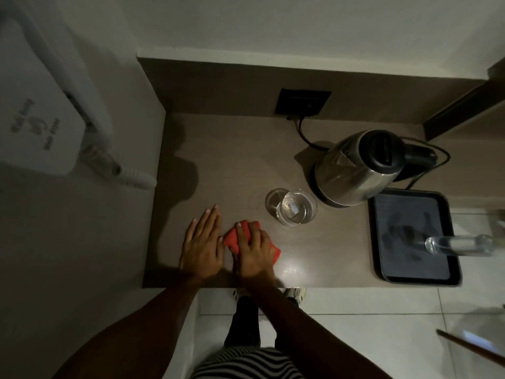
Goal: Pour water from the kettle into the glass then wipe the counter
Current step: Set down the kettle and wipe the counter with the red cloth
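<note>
A steel kettle [355, 168] with a black lid and handle stands upright on its base at the back right of the brown counter [246, 160]. Just left of it and nearer to me is a clear glass [296, 207] with water in it. A red cloth [234, 237] lies on the counter near the front edge, and my right hand [255, 253] presses down on it with fingers curled over it. My left hand [203, 242] lies flat on the counter right beside the cloth, fingers stretched out, holding nothing.
A black tray [414, 236] lies at the counter's right with a clear bottle [459, 243] lying across it. The kettle's cord [302, 132] runs to a wall socket [303, 102]. A white wall-mounted hair dryer [46, 119] hangs at the left. A small wet patch [289, 269] glints by the front edge.
</note>
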A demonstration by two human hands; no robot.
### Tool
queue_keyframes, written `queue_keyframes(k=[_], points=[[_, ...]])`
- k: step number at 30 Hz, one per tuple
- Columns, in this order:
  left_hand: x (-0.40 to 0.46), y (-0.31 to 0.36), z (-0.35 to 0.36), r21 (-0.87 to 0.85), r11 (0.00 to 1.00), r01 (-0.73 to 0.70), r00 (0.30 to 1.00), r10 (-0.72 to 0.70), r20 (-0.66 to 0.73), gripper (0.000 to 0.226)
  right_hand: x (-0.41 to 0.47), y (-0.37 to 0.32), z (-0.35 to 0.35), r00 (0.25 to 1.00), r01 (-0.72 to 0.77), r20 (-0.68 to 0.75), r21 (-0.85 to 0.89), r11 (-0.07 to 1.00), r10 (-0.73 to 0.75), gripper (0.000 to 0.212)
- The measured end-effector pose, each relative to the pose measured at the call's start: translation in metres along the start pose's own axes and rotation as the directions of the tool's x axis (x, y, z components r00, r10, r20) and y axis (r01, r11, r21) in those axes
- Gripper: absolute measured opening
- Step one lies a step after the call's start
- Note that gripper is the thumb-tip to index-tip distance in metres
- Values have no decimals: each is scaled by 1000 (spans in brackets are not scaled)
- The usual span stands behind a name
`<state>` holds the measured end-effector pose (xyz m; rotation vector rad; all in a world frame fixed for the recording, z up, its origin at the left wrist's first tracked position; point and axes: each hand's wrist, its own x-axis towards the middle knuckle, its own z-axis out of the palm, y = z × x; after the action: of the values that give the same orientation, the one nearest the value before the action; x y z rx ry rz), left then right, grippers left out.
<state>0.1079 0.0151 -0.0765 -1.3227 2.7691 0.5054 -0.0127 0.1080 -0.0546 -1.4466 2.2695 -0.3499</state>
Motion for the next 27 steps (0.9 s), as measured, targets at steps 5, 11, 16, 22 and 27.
queue_keyframes(k=[5, 11, 16, 22, 27], points=[[1, -2, 2, -4, 1000, 18, 1000, -18, 5, 64, -40, 100, -23, 999, 4, 32, -157, 988, 1, 61], [2, 0, 0, -12, 1000, 16, 1000, -15, 9, 64, -14, 177, -75, 981, -178, -113, -240, 954, 155, 61], [2, 0, -3, -5, 1000, 14, 1000, -14, 15, 64, 4, 157, -73, 865, -451, -280, -66, 890, 417, 63], [2, 3, -3, 19, 1000, 19, 1000, -19, 19, 64, -26, 70, -32, 815, -543, -221, 36, 839, 536, 70], [3, 2, -2, 47, 999, 2, 1000, -3, 4, 65, -24, -5, 1, 969, -241, 44, -72, 968, 244, 77]])
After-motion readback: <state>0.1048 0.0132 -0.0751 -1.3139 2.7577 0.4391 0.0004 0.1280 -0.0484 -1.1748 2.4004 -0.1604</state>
